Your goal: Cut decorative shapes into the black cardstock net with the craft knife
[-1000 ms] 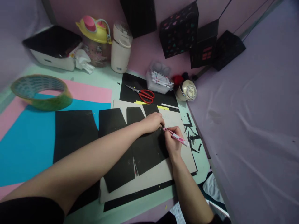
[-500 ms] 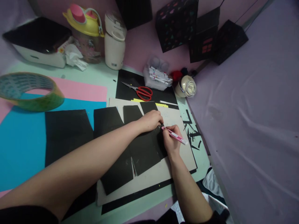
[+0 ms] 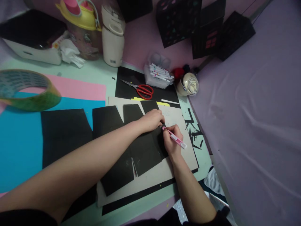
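A slim pink and white craft knife [image 3: 176, 138] is gripped in my right hand [image 3: 173, 138], its tip down on the black paper [image 3: 147, 150]. Just left of the tip, my left hand [image 3: 151, 121] rests on this paper, fingers curled and pressing it down. The paper has slanted gaps cut along its top edge and a narrow slit near its lower edge. Under it lies a pale grey board [image 3: 113, 199]. My left forearm crosses over the sheet and hides part of it. Another black paper piece [image 3: 66, 135] lies to the left on a blue sheet [image 3: 18, 141].
Red-handled scissors [image 3: 143, 90] and a box of markers [image 3: 160, 75] are behind the board. A large tape roll [image 3: 35, 102] sits at left. Black scraps [image 3: 195, 133] lie along the right edge. Black paper boxes [image 3: 178, 23] hang above; a white bottle [image 3: 113, 44] stands at the back.
The camera view has shifted slightly. Both hands keep nearly the same place on the black paper, and the knife's back end has dipped a little.
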Demonstrator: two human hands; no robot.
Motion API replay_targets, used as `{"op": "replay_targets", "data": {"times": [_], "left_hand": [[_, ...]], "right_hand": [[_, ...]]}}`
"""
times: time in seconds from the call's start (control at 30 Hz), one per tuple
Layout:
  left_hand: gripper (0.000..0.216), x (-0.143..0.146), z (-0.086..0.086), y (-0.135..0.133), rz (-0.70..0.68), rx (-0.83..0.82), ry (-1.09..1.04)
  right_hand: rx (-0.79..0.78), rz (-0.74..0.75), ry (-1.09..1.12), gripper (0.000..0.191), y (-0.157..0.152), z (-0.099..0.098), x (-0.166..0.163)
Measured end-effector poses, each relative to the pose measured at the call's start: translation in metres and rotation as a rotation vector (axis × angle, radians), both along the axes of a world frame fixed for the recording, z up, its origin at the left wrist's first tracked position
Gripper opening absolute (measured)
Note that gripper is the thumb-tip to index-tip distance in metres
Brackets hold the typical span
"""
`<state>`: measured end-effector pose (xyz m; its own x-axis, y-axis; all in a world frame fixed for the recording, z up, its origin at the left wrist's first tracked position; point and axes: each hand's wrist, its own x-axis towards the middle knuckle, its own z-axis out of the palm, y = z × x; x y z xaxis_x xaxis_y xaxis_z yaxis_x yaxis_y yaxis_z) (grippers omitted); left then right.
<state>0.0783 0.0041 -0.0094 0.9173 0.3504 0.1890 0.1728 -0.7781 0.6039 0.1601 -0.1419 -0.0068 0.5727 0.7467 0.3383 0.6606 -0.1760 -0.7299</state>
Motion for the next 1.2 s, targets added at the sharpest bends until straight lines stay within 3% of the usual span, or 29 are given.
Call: {"op": "replay_targets", "data": {"times": [0.37, 0.9, 1.1, 1.2], "left_hand": [[0.02, 0.002, -0.006, 0.001, 0.0, 0.006, -0.015], [0.018, -0.003, 0.003, 0.003, -0.012, 0.039, -0.002], [0.013, -0.005, 0.009, 0.004, -0.029, 0.085, 0.05], [0.014, -0.003, 0.016, 0.008, -0.072, 0.115, 0.107]], "right_hand": [[-0.006, 0.002, 0.007, 0.01, -0.001, 0.002, 0.0], [0.021, -0.002, 0.06, 0.01, 0.001, 0.001, 0.0], [-0.15, 0.223, 0.026, 0.004, -0.005, 0.014, 0.018], [-0.15, 0.3, 0.034, 0.006, -0.009, 0.012, 0.027]]}}
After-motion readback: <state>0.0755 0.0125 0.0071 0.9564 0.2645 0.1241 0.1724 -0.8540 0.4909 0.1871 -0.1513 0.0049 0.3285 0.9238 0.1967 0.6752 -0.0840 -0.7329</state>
